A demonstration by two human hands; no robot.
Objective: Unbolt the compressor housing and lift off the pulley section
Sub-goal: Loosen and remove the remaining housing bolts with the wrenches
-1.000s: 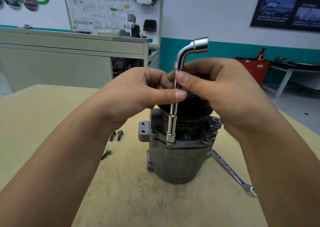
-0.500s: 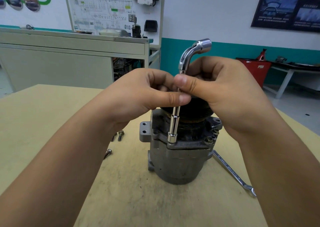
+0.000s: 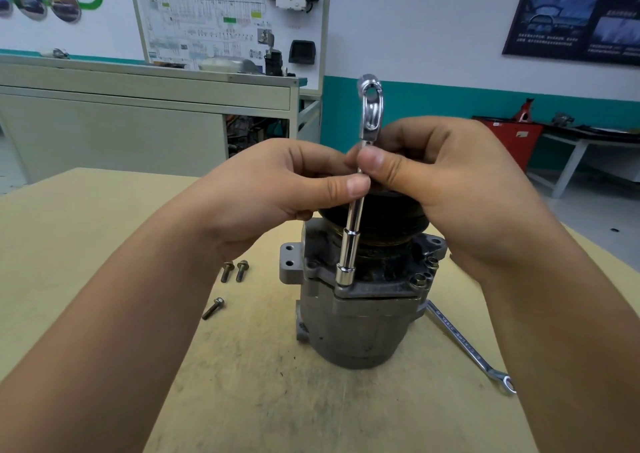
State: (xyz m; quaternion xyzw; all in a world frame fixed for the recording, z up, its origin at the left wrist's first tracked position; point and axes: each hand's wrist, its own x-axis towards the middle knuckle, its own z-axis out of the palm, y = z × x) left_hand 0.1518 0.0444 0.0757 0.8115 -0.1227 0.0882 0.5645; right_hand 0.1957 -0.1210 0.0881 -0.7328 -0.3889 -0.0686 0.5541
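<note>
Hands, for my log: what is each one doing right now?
Left hand: pinching the socket wrench shaft.
Right hand: pinching the same shaft.

Automotive training workshop; wiring-diagram board [image 3: 228,19]

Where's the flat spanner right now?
Head view: the spanner lies flat on the table, just right of the compressor, its ring end nearest the camera.

One head-worn wide-angle camera was used. It looked forward and down, close over the compressor [image 3: 360,324] on the table [image 3: 86,231].
</note>
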